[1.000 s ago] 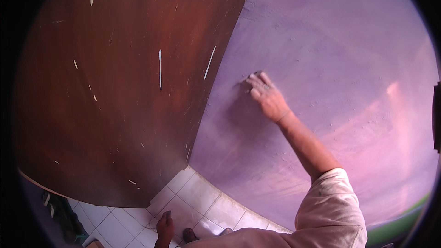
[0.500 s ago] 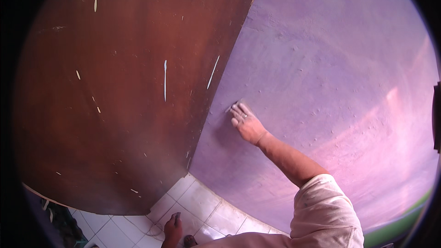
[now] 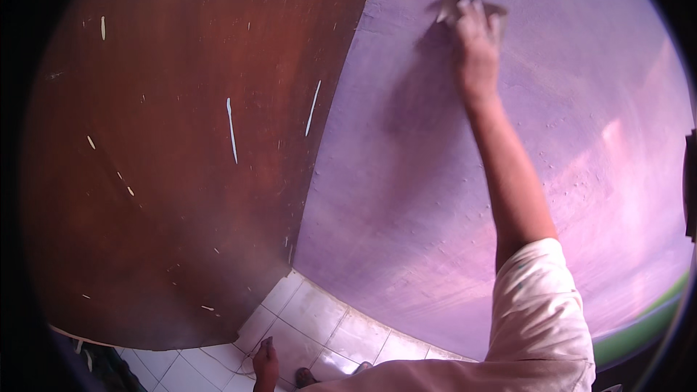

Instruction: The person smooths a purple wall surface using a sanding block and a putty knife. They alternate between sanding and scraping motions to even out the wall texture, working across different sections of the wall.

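Left hand (image 3: 266, 363) low over white tiled floor (image 3: 312, 319), its grip unreadable; beyond, right hand (image 3: 475, 40) stretched up, fingers pressing a small grey sheet of sandpaper (image 3: 450, 7) flat against purple painted wall (image 3: 406, 196), beside scratched brown wooden door (image 3: 174, 138).

1. The sheet of sandpaper (image 3: 468, 9) is a small, thin, grey-beige piece, pressed flat against the purple wall (image 3: 406, 196).
2. Only its edges show: a pointed corner sticks out to the left of the fingers (image 3: 465, 11) and a strip to their right; the middle is covered by the right hand (image 3: 475, 47).
3. It sits high on the wall, near the upper edge of the view, a little to the right of the wall's edge where the brown wooden door (image 3: 181, 138) begins.
4. The wall around it is matt purple with faint, pale rubbed streaks.
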The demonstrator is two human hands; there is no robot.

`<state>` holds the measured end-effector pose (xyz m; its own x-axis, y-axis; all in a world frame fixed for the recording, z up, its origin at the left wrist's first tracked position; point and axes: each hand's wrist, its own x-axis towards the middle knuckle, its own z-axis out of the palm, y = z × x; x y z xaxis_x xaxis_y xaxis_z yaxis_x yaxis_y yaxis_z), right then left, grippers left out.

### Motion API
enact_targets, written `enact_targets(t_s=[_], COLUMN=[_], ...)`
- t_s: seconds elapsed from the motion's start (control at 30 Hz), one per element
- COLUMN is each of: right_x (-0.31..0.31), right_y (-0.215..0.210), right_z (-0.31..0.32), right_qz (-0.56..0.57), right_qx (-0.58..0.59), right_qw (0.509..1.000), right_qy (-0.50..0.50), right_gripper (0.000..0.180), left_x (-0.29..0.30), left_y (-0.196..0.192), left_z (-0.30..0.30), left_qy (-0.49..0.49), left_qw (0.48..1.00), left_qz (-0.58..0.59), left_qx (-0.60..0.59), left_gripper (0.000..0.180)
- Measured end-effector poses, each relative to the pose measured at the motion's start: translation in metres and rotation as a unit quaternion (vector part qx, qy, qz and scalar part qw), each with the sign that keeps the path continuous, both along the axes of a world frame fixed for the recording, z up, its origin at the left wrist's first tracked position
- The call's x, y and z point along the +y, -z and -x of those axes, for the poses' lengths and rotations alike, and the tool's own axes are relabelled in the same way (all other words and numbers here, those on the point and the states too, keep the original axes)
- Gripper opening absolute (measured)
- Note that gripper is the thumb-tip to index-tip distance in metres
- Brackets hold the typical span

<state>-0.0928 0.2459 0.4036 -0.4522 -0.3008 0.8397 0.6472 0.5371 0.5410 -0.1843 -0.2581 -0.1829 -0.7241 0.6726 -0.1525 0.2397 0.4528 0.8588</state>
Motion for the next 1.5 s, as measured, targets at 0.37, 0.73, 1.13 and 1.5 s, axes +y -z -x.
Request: enact_targets(t_s=[0.37,0.73,1.13,1.5], right_x=[-0.04,-0.045,-0.023,-0.043], right_y=[0.192,0.171,0.029,0.426], right_z=[-0.067,-0.073,-0.107,-0.093], right_qz=[0.226,0.172,-0.014,0.342], right_qx=[-0.269,-0.085,0.067,-0.466], right_qw=[0.936,0.981,0.997,0.816], right_qy=[-0.037,-0.026,-0.044,0.005], right_gripper=[0.005,0.007,0.016,0.017], left_x=[-0.034,-0.003,-0.047,0.004], left_y=[-0.006,-0.024,0.009,-0.013], left_z=[0.008,-0.018,-0.001,-0.056], left_qy=[0.021,0.055,0.046,0.089], left_qw=[0.999,0.998,0.996,0.991], left_qz=[0.026,0.029,0.066,0.08], left_qx=[0.014,-0.019,-0.039,-0.065], left_gripper=[0.037,0.036,0.037,0.035])
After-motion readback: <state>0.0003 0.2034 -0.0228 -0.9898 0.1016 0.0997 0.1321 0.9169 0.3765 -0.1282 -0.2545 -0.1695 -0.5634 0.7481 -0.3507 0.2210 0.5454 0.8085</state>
